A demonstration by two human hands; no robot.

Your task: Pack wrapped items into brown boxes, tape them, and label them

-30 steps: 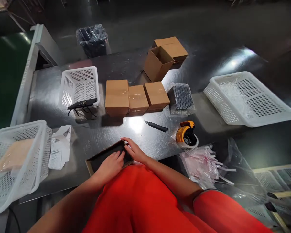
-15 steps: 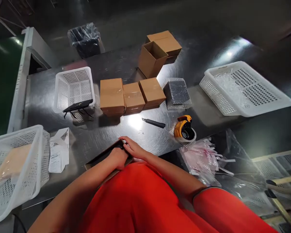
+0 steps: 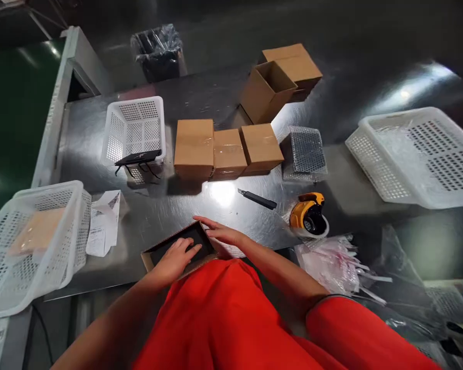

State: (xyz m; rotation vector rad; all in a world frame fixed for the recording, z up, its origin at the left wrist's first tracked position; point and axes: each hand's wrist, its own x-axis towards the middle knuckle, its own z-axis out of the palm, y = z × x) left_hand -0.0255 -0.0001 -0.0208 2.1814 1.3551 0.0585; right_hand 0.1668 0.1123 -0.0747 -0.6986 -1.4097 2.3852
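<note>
Box (image 3: 148,262) lies open, dark inside, at the near edge of the scratched metal desk (image 3: 135,226), close against the person's red clothing (image 3: 224,313). Left hand (image 3: 173,261) reaches into it, fingers slightly spread over the black interior, thumb apart; right hand (image 3: 224,234) touches its right end with fingers stretched forward, though whether they pinch the wall I cannot tell.

Far left, a green surface (image 3: 15,103) runs behind a pale frame (image 3: 51,121). Next comes a large basket (image 3: 77,221) with a tan packet (image 3: 36,228) inside, then creased papers (image 3: 104,226) just beside it. Farther back, a black pouch (image 3: 141,156) hangs over the near rim of a small basket (image 3: 161,121); beyond the desk, a plastic-lined bin (image 3: 160,67) stands by the dark floor (image 3: 216,31). Three taped cartons (image 3: 194,141) sit in a row mid-desk, bright glare on the metal before them. Right of that glare lies a knife (image 3: 258,199), blade leftward. Behind, an upright open carton (image 3: 264,100) fronts a cardboard stack (image 3: 295,64). Then follow a bubble-wrapped block (image 3: 306,149), an orange tape dispenser (image 3: 299,216), a plastic bag (image 3: 327,262) of pinkish strips and, rightmost, a white basket (image 3: 381,167) holding clear plastic.
</note>
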